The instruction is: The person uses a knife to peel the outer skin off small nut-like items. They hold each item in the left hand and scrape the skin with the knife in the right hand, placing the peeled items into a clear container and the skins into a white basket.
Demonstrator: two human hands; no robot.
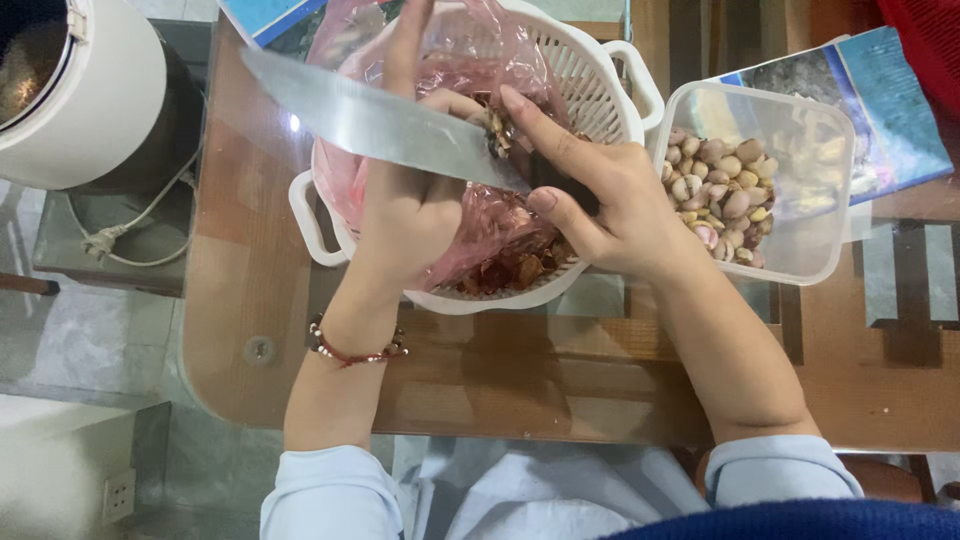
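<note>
I saw a small brown seed [494,128] pinched in the left hand [415,205], over the pink plastic bag [470,60] lining the white colander [590,90]. My right hand [600,200] was closed around a big knife [370,125], its blade lying across the left hand and touching the seed. Just right of the colander stood a clear tub [800,130] of pale peeled seeds on the wooden table [520,380].

Both arms are showing bare from wrist to just short of the elbow, with pale blue sleeves [330,490] bunching up there. The left wrist is wearing a thin red cord bracelet [355,350] with small white and dark beads. Something dark blue is covering the lap.
</note>
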